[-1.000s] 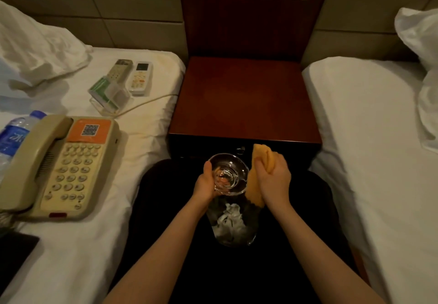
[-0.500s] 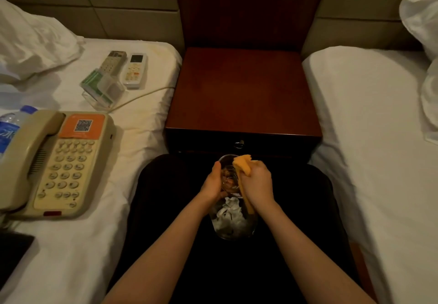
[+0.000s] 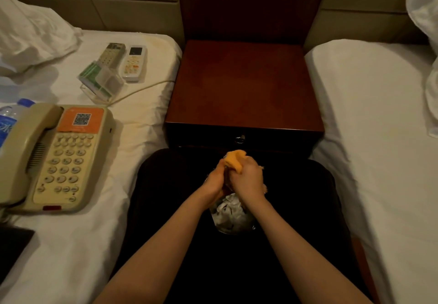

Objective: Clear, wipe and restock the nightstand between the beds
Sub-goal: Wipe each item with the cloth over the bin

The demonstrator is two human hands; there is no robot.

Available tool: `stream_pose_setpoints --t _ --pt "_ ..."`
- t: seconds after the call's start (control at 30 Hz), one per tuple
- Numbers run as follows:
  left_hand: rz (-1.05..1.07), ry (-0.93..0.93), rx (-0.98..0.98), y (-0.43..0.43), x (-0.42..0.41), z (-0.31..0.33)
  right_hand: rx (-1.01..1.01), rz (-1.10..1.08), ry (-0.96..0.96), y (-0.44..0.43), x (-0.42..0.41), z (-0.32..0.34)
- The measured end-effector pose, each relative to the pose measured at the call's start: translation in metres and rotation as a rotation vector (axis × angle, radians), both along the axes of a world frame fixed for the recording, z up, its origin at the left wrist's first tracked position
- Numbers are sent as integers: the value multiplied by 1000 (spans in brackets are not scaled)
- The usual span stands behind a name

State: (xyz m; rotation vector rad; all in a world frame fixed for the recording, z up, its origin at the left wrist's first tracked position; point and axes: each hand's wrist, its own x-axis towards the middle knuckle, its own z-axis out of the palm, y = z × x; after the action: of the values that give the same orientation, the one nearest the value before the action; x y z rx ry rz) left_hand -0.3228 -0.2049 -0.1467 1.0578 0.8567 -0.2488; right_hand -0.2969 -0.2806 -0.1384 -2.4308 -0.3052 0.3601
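On the white-sheeted left bed (image 3: pixel 78 244), the beige corded telephone (image 3: pixel 54 156) and 2 remote controls (image 3: pixel 134 63) are lying off the nightstand (restocking looks some way off). The trailing cord could be snagging when the phone is going back. The left hand (image 3: pixel 214 183) is curling round a small glass object (image 3: pixel 227 176), mostly hidden. The right hand (image 3: pixel 248 180) is clenching the orange cloth (image 3: pixel 233 160) against it, above the clear bin of crumpled paper (image 3: pixel 237 231). A slipping grip could be dropping the glass. The reddish-brown wooden nightstand (image 3: pixel 244 85) is standing bare just beyond.
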Motion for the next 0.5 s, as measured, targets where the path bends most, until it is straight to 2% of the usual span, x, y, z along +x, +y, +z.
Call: stream_pose_setpoints --t 0.1,0.23,0.3,0.37,0.5 --pt "49 11 40 4 -1 -3 142 135 59 -2 -9 7" --pt "70 11 67 11 -1 -5 286 240 247 -20 1 11" --pt "90 -3 86 11 0 -9 224 314 261 -27 6 10" --pt "95 -14 63 10 0 -9 65 331 249 -30 11 7" --pt "-30 0 124 9 -2 -9 -239 107 72 -25 13 -1"
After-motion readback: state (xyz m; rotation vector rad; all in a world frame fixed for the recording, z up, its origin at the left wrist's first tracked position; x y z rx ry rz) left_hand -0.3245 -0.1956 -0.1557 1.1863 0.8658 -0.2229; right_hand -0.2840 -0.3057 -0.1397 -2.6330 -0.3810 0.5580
